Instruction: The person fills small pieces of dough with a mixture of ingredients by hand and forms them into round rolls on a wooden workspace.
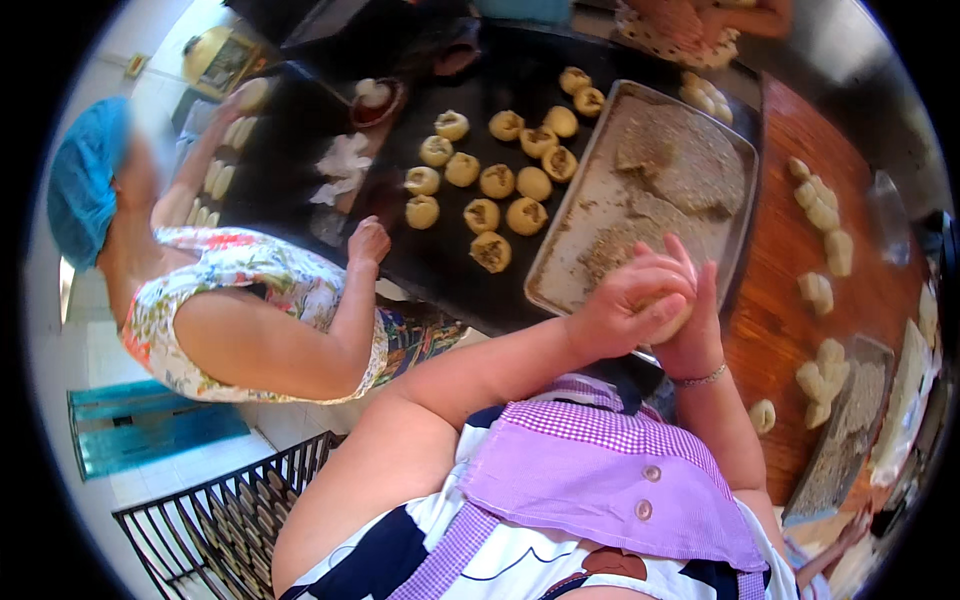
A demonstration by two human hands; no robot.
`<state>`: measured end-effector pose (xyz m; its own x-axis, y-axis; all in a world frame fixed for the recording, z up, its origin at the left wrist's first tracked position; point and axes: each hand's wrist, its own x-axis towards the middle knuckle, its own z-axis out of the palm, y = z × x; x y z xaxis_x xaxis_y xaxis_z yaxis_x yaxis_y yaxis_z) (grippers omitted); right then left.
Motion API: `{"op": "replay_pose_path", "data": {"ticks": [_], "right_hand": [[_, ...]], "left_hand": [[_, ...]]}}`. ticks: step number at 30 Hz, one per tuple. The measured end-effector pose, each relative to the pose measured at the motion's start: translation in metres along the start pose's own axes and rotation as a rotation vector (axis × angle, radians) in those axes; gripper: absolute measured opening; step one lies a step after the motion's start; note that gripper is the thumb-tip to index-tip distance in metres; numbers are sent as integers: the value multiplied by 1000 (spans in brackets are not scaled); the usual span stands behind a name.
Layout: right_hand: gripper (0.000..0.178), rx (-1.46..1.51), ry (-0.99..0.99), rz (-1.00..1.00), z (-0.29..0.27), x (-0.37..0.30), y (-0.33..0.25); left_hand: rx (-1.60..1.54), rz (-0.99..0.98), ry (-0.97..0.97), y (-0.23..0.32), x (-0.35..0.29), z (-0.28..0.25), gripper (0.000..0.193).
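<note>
My left hand and my right hand meet over the near edge of a metal tray. Between them is a pale ball of dough, mostly covered by my fingers. The left fingers curl round it, while the right palm backs it from the other side. A crumbly brown filling lies spread across the tray beyond my hands. Left of the tray, several round dough balls sit on the dark table, many with brown filling showing at the top.
A co-worker in a blue hair cover stands at left, near a row of pale dough pieces. Another person's hands are at the far side. Lumps of dough and a second filling tray lie on the wooden table at right.
</note>
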<state>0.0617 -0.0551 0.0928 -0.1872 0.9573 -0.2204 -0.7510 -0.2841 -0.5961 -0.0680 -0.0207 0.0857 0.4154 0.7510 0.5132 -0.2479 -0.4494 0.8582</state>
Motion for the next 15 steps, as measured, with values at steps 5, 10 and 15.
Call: {"op": "replay_pose_path", "data": {"ticks": [5, 10, 15], "right_hand": [[66, -6, -23, 240, -22, 9, 18], [63, -107, 70, 118, -22, 15, 42], [81, -57, 1, 130, -14, 9, 45]], "left_hand": [[246, -72, -40, -18, -7, -20, 24], [451, 54, -43, -22, -32, -22, 43], [203, 59, -6, -27, -49, -21, 29]]}}
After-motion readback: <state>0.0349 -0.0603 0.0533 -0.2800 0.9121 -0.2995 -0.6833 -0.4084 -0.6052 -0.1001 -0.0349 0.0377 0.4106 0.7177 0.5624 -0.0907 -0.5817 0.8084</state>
